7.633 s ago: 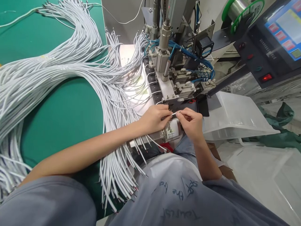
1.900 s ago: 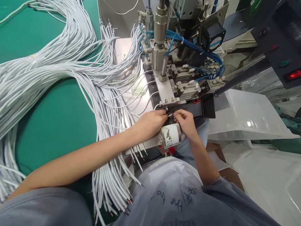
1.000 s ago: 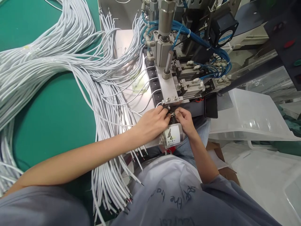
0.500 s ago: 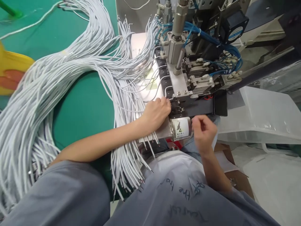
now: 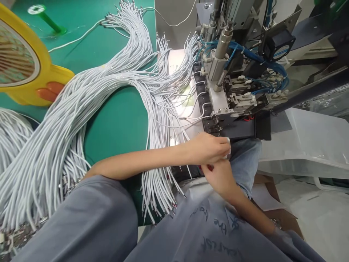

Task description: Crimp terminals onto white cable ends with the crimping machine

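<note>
The white wires (image 5: 160, 189) hanging off the surface's (image 5: 117, 123) near edge are being endangered, snagging likely under the crossing forearm (image 5: 141, 163), with the left hand (image 5: 209, 148) being curled closed by the machine (image 5: 220, 105) and the right hand's (image 5: 219, 178) fingers being hidden, their state untellable.

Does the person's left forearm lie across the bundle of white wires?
Yes, the arm of the left hand crosses over the white wires, whose cut ends stick out below it.

You sit at a factory workstation: a pneumatic wire-processing machine (image 5: 229, 91), bundles of white cables (image 5: 81, 109) and a green bench mat (image 5: 117, 123).
</note>
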Demonstrator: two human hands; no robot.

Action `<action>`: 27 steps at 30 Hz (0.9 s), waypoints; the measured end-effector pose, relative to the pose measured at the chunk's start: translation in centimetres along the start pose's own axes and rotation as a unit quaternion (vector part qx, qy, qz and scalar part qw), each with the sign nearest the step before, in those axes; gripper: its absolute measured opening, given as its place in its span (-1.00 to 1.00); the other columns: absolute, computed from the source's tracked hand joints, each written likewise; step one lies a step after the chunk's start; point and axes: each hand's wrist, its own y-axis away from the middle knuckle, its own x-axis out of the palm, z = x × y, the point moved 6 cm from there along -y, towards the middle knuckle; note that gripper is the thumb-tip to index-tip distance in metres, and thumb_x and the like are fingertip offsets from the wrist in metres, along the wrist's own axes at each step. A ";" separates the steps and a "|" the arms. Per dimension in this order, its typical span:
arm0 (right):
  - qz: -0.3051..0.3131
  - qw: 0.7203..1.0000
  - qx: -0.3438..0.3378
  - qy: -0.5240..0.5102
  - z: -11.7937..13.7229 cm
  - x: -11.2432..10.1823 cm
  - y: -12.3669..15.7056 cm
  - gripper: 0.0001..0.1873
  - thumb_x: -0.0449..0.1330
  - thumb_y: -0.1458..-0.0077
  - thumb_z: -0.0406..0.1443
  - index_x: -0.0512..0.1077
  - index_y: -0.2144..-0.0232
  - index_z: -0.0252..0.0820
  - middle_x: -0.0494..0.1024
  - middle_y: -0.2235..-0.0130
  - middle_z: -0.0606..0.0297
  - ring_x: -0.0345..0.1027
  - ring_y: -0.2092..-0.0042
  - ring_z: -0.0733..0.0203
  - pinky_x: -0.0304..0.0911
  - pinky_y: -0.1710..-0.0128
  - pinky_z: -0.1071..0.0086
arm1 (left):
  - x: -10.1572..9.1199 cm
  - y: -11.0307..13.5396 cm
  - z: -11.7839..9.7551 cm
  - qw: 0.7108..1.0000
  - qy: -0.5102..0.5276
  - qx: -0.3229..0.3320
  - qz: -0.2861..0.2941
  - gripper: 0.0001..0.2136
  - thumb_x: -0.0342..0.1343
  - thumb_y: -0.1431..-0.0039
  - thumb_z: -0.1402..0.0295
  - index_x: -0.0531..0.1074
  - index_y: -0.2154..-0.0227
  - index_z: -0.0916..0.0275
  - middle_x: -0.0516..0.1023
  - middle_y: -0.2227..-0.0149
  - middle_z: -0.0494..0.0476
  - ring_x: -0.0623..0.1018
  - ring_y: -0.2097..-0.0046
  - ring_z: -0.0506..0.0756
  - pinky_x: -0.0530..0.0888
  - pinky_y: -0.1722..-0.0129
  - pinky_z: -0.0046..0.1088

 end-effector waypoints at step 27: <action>-0.195 0.912 0.086 -0.350 -4.1 -4.6 -5.9 -0.83 0.16 -0.02 -0.24 0.50 0.44 -0.22 0.51 0.42 0.28 0.37 0.39 0.29 0.31 0.39 0.41 | -1.3 0.3 5.7 0.971 0.031 -0.077 -0.223 -0.77 -0.09 -0.19 0.47 0.48 0.38 0.29 0.45 0.50 0.08 0.40 0.42 -0.01 0.28 0.48 -0.52</action>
